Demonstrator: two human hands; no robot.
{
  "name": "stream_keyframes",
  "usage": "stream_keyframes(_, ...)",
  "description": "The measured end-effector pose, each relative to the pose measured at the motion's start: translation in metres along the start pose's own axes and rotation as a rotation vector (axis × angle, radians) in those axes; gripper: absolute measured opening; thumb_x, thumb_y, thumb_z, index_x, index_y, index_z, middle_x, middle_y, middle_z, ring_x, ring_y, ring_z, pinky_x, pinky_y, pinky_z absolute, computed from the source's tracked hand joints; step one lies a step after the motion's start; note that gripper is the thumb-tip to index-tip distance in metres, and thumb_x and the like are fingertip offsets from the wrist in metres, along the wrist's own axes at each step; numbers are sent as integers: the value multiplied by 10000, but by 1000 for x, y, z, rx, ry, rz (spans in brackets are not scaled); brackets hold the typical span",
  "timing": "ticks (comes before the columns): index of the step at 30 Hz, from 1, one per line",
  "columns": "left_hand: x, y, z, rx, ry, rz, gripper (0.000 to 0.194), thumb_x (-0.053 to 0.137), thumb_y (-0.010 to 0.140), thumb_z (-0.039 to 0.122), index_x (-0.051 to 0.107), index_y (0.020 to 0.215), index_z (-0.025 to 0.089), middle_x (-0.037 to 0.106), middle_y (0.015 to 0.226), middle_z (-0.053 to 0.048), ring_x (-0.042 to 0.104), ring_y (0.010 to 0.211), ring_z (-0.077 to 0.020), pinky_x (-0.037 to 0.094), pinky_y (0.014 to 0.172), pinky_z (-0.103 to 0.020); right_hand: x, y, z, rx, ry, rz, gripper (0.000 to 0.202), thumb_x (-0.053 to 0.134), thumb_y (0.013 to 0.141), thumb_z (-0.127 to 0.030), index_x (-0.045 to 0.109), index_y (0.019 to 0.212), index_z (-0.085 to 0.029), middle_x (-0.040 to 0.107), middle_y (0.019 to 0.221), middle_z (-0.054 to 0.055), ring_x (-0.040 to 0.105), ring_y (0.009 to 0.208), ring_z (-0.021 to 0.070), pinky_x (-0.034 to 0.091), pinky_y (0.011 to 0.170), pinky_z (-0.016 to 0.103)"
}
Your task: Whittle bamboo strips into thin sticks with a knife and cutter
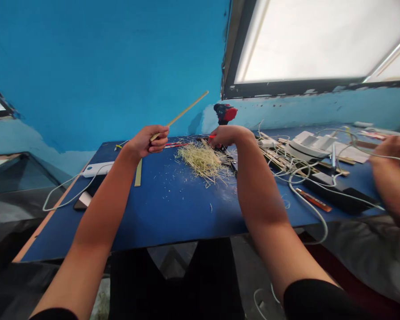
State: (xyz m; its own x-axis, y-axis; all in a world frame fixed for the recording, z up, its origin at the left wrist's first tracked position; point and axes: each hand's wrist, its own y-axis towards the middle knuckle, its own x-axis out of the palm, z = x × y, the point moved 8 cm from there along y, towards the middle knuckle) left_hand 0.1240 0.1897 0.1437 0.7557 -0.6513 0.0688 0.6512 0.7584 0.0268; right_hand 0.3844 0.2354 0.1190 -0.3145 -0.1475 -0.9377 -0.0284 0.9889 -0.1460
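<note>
My left hand [155, 138] is closed round one end of a thin, pale wooden stick [188, 109], which slants up to the right above the table. My right hand [230, 134] is bent down over the far side of a heap of pale, stringy wood shavings [202, 161]. Its fingers are curled, with a small orange-red part showing at them; the rest of what they hold is hidden. Just behind that hand stands a red and black cordless drill [226, 113]. Below my left hand, a flat pale strip [138, 174] lies on the blue table [180, 222].
A white power strip [97, 170] and a dark phone-like object [82, 202] lie at the left edge. White cables [308, 200] tangle over wood strips and a white plastic part [306, 146] on the right. An orange-brown tool [313, 200] lies nearby. Another person's arm [393, 178] reaches in at far right.
</note>
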Motion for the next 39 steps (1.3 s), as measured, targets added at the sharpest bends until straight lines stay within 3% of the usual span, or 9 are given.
stream_keyframes(4, 9, 4, -7, -9, -37, -42, 453, 492, 1055, 382, 487, 630, 227, 372, 409, 56, 304, 269, -75, 284, 313, -182, -24, -8, -17, -144, 446, 274, 207, 694, 952, -348, 681, 785, -226, 634, 678, 18, 458, 529, 133, 359, 552, 346)
stream_keyframes(7, 14, 8, -9, 28, -19, -16, 441, 474, 1072, 410, 582, 700, 200, 444, 434, 36, 374, 286, -90, 320, 334, -191, -37, -14, -27, -224, 846, 470, 427, 544, 1030, -612, 640, 844, -240, 581, 680, 19, 411, 532, 136, 334, 521, 333)
stream_keyframes(9, 15, 11, -7, 88, 42, 32, 394, 487, 1080, 358, 662, 783, 167, 524, 466, 15, 429, 306, -87, 337, 361, -183, -36, -16, -38, -257, 903, 511, 573, 477, 994, -793, 619, 848, -258, 566, 672, 26, 421, 547, 153, 346, 523, 337)
stream_keyframes(12, 13, 13, -3, 167, 131, 148, 389, 480, 1108, 308, 685, 812, 162, 554, 452, 15, 444, 301, -74, 311, 377, -171, -30, -24, -62, -354, 826, 512, 696, 386, 942, -928, 603, 857, -273, 559, 677, 23, 445, 571, 168, 363, 553, 344)
stream_keyframes(15, 9, 15, -5, 178, 104, 290, 502, 403, 1151, 364, 589, 715, 200, 489, 390, 39, 393, 264, -70, 248, 361, -183, -24, -39, -92, -499, 654, 520, 724, 315, 959, -937, 578, 845, -273, 531, 685, 19, 476, 639, 184, 377, 613, 346)
stream_keyframes(19, 1, 18, -11, 162, -125, 443, 513, 424, 1145, 439, 451, 677, 230, 380, 355, 83, 319, 252, -55, 194, 364, -188, -13, -59, -129, -649, 280, 550, 623, 358, 1033, -815, 445, 751, -266, 473, 680, 13, 440, 696, 191, 335, 691, 359)
stream_keyframes(23, -2, 18, -14, 101, -310, 487, 496, 367, 1136, 381, 373, 659, 243, 308, 338, 93, 229, 250, -56, 133, 351, -198, 1, -63, -147, -720, 85, 495, 494, 372, 1090, -611, 401, 743, -260, 426, 667, 4, 376, 656, 187, 273, 715, 373)
stream_keyframes(32, 6, 9, -10, 21, -327, 546, 564, 315, 1151, 341, 351, 600, 225, 263, 338, 74, 206, 251, -49, 105, 331, -188, 6, -64, -153, -729, 25, 467, 618, 221, 1111, -683, 391, 699, -255, 410, 669, 12, 346, 655, 184, 272, 715, 377)
stream_keyframes(39, 25, 7, -3, 55, -253, 454, 533, 329, 1159, 339, 354, 636, 238, 248, 359, 88, 196, 251, -54, 90, 333, -203, -10, -48, -123, -600, 63, 551, 654, 210, 1092, -734, 375, 682, -252, 396, 681, 17, 362, 688, 194, 352, 788, 386)
